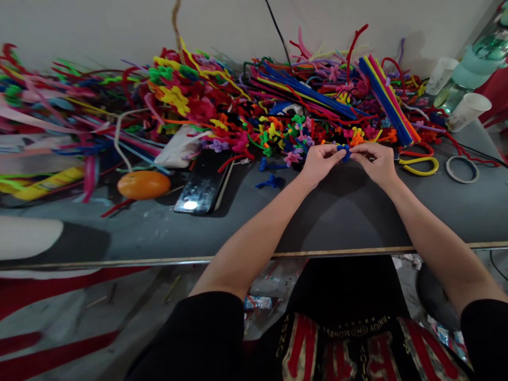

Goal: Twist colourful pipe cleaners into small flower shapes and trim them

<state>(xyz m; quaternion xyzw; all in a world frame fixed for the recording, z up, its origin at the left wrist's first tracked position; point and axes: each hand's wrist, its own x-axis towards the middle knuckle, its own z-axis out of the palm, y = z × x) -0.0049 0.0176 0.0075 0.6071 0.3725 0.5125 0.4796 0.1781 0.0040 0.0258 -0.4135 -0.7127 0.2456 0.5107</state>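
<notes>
Between my fingertips is a small blue pipe-cleaner flower [344,153], held just above the grey table. My left hand [322,161] pinches it from the left. From the right, my right hand [375,161] grips it with thumb and forefinger. Parts of the blue piece are hidden behind the fingers. Two more blue pipe-cleaner pieces lie left of my left hand, the lower one a blue flower [270,181]. Scissors with red and yellow handles [420,165] rest right of my right hand.
Colourful pipe cleaners and finished flowers [222,95] are heaped along the wall. A phone [202,185] and an orange [143,184] lie at left. A tape roll [462,169], paper cups [470,112] and a bottle [472,69] stand or lie at right. The table's front edge [341,253] runs below my forearms.
</notes>
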